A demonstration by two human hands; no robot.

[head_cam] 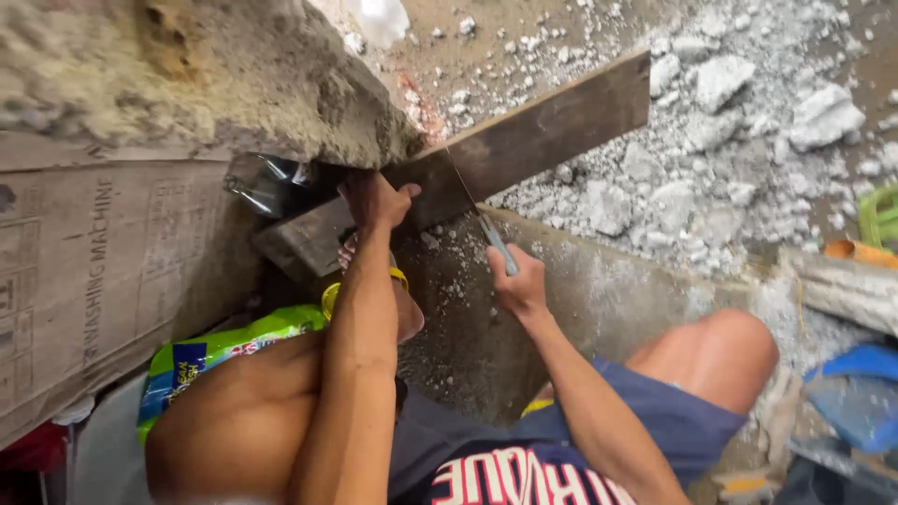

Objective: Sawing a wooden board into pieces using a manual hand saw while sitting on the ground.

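Left hand [374, 201] clamps the dark, rough-sawn wooden plank [524, 140] against a coarse concrete block [215, 84]; right hand [517, 283] grips a thin-bladed hacksaw [482, 220] crossing the plank above grey rubble [711, 122].

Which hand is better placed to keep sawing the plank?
Right, likely. The right hand already grips the saw, whose blade sits across the plank. The left hand presses the plank down, steadying it.
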